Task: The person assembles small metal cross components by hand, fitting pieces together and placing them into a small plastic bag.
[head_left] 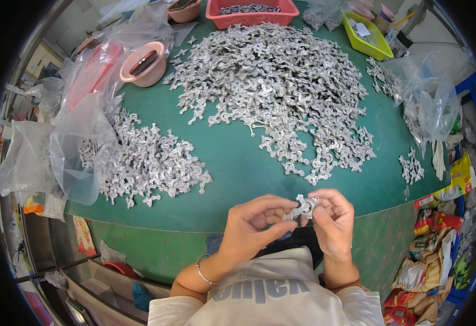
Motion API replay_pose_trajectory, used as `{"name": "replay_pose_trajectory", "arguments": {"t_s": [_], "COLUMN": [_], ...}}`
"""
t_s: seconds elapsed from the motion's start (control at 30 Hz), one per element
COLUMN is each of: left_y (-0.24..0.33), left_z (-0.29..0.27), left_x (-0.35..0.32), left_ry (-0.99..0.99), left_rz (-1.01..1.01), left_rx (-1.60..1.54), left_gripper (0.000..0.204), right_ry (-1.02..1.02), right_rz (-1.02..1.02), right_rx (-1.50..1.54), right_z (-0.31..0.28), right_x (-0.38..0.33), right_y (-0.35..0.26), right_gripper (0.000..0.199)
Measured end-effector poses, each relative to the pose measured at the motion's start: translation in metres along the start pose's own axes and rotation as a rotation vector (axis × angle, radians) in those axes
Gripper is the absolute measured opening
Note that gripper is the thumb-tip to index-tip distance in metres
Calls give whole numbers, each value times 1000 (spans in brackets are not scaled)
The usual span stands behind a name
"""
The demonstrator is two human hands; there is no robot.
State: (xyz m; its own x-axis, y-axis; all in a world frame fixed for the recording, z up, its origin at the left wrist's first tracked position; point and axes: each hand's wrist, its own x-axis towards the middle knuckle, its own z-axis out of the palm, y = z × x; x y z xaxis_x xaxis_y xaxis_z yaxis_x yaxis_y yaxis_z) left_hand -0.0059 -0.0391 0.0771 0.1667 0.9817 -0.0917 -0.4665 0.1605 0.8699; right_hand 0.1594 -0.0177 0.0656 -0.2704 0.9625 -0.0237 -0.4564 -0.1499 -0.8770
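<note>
Between both hands, just off the near edge of the green table (229,163), is a small silver-grey cast metal part (305,207) with curved arms. My left hand (257,220) pinches its left side between thumb and fingers. On its right side, my right hand (333,216) grips it with thumb and forefinger. Similar metal parts form a large heap (281,81) across the far middle of the table. A smaller pile (151,163) of them lies at the left, partly beneath clear plastic bags. A few more parts (410,167) sit near the right edge.
A pink bowl (145,70) with a dark red object stands at the far left. Behind the heap are a red basin (251,16) holding parts and a yellow-green tray (367,37). Clear bags (428,98) lie at the right. Colourful packages (428,261) fill the right side below the table.
</note>
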Motion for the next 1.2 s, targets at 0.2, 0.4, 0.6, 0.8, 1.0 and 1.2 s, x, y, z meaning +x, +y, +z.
{"name": "replay_pose_trajectory", "arguments": {"t_s": [0.2, 0.4, 0.6, 0.8, 1.0, 1.2], "left_y": [0, -5, -7, -9, -10, -7], "left_z": [0, -1, 0, -2, -2, 1], "left_x": [0, 0, -1, -1, -1, -1], "left_ry": [-16, -31, -28, -42, -50, -37], "left_rz": [71, 81, 94, 106, 121, 128], "left_rx": [38, -10, -33, -21, -52, -76], "left_gripper": [30, 31, 30, 29, 28, 27], "right_ry": [-7, -11, -25, -26, -24, -31], "right_rz": [45, 57, 68, 67, 77, 97], "right_rx": [66, 98, 128, 149, 170, 127], "right_z": [3, 3, 2, 2, 3, 3], "right_x": [0, -1, -1, -2, -2, -1], "right_y": [-3, -3, -2, 1, 2, 4], "right_gripper": [23, 24, 23, 23, 24, 27]}}
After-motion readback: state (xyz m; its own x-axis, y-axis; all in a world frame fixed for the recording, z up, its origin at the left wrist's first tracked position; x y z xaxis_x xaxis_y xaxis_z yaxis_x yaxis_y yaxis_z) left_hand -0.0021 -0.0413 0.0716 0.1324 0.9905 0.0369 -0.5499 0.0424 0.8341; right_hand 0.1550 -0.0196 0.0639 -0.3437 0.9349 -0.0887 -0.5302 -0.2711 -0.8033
